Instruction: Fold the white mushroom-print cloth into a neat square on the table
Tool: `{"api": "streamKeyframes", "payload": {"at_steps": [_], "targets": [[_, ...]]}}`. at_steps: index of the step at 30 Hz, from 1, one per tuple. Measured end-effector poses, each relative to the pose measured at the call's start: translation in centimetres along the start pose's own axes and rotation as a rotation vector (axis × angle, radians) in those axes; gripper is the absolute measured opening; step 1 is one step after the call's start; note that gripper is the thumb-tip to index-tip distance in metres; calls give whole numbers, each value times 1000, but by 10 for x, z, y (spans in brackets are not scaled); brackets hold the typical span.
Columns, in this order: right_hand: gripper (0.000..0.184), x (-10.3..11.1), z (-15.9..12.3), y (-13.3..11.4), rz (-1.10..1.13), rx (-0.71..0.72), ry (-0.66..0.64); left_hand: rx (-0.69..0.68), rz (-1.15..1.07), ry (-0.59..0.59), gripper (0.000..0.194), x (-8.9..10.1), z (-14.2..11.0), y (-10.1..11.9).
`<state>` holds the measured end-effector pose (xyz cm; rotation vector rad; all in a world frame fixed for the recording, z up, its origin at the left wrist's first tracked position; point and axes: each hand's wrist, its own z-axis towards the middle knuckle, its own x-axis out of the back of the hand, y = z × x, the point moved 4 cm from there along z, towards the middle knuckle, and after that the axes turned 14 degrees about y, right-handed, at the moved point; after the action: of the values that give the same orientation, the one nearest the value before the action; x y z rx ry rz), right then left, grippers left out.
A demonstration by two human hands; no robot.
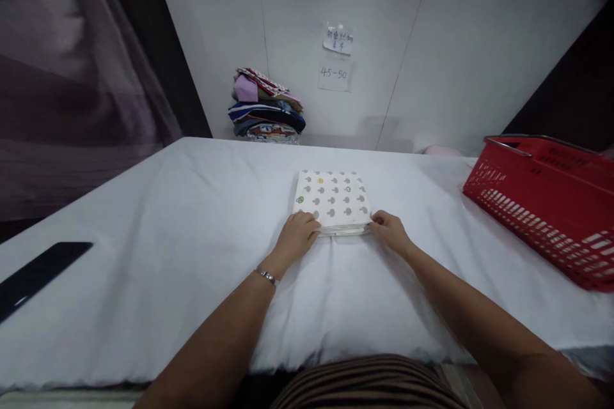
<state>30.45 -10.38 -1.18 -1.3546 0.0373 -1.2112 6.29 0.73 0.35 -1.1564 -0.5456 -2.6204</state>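
White folded cloth patterned with grey tree shapes [332,199] lay on the white cloth-covered table [201,236]. The right hand [389,230] pinched its near right corner; the left hand [297,234] touched its near left corner, whether gripping I could not tell. A red plastic basket [542,195] stood right.

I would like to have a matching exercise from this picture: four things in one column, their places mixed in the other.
1. Folded cloth
2. Red basket
3. Dark flat object
4. Pile of fabrics

A. beyond the far edge of the table
B. at the picture's left edge
C. between the left hand and the right hand
D. at the picture's right edge

Pairs: 1-C, 2-D, 3-B, 4-A
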Motion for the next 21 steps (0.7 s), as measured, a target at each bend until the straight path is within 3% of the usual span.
{"api": "streamKeyframes", "payload": {"at_steps": [5,14,21], "targets": [[12,2,-6,-1,0,2,-51,11,-8,-2,10,0,1,0],[27,11,-19,-31,-258,450,61,22,-19,15,9,-2,-1,-1],[22,2,-18,-31,-354,616,-5,18,-12,12,9,-1,-1,-1]]}}
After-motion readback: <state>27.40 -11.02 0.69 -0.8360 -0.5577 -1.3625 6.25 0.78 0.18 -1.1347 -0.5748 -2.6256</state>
